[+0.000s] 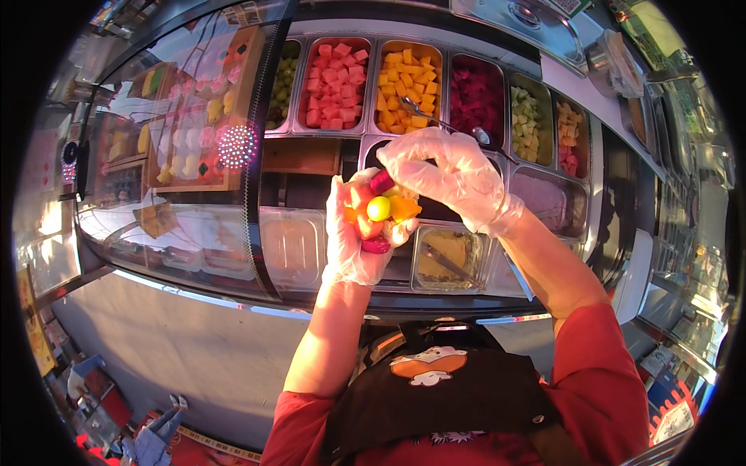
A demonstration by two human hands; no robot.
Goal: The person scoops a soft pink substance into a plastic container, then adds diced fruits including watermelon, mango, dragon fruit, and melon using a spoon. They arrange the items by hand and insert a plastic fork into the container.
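Fruit cup [378,211] sits in left hand [353,233], gloved, fingers wrapped round it. Right hand [447,175] just above, closed on a metal spoon [447,124]. Looks like filling step, cup abt full; next move likely wants a steady tip onto the pile. Fruit trays [334,81] beyond both hands, glass case [179,155] off to left; nothing blocking.

Thin clear plastic gloves [458,175]; shiny metal trays [334,81]; glossy glass cover [179,155].

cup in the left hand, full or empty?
Full: cup in the left hand is heaped above its rim with fruit pieces.
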